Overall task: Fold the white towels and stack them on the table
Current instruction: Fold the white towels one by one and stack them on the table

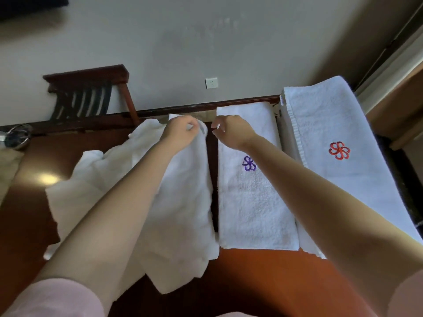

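Observation:
A rumpled white towel (pixel 183 202) lies spread on the dark wooden table (pixel 263 282), running from the far edge toward me. My left hand (pixel 178 133) pinches its far corner near the table's back edge. My right hand (pixel 231 131) hovers just right of that corner with fingers curled; whether it holds any cloth is unclear. Under my right forearm lies a folded white towel with a purple flower logo (pixel 251 202). Further right is a larger folded white towel with a red flower logo (pixel 327 133), raised on a stack.
A dark wooden luggage rack (pixel 87 97) stands against the grey wall at the back left. A metal bowl-like object (pixel 18 136) sits at the far left. A wall socket (pixel 211 83) is behind the table. A window frame edges the right side.

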A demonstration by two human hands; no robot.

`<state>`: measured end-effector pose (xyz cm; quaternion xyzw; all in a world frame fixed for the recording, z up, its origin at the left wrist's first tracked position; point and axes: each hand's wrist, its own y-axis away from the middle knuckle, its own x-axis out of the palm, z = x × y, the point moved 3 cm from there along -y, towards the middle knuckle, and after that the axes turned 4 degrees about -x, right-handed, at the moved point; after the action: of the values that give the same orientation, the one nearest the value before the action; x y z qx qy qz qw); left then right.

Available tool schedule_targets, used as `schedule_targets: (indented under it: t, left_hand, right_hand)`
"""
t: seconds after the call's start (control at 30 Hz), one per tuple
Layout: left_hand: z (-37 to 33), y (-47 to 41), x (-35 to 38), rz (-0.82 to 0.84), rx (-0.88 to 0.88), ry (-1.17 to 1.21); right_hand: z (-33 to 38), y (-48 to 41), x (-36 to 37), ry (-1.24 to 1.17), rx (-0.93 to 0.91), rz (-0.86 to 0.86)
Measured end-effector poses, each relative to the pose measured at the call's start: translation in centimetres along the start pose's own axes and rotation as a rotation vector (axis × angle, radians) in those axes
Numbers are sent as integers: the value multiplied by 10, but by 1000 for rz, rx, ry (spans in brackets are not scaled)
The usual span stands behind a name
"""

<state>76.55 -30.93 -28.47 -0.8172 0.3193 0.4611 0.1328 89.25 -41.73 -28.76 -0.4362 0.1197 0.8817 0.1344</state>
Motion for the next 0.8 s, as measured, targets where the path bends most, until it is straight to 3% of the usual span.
schedule_targets:
  t: [0.13, 0.23, 0.37, 0.53, 0.6, 0.73, 0.8]
  left_hand:
    - [34, 36, -46, -9, -17, 55]
    - [69, 55, -81, -66, -6, 39]
    - [121, 69, -122, -79, -9, 2]
    - [180, 96, -153, -7, 75, 67]
    - [206, 110, -160, 10, 48, 73]
    - [253, 140, -152, 285, -88, 13]
    - [263, 150, -144, 404, -59, -118]
  right_hand:
    - [53, 12, 24, -12, -26, 261]
    - [90, 20, 48, 14, -32, 358]
    - [143, 28, 87, 18, -27, 354]
    - [212, 43, 136, -179, -27, 187]
    - [234, 51, 158, -203, 5, 233]
    - [249, 65, 194, -11, 102, 255]
    - [249, 70, 195, -48, 110, 188]
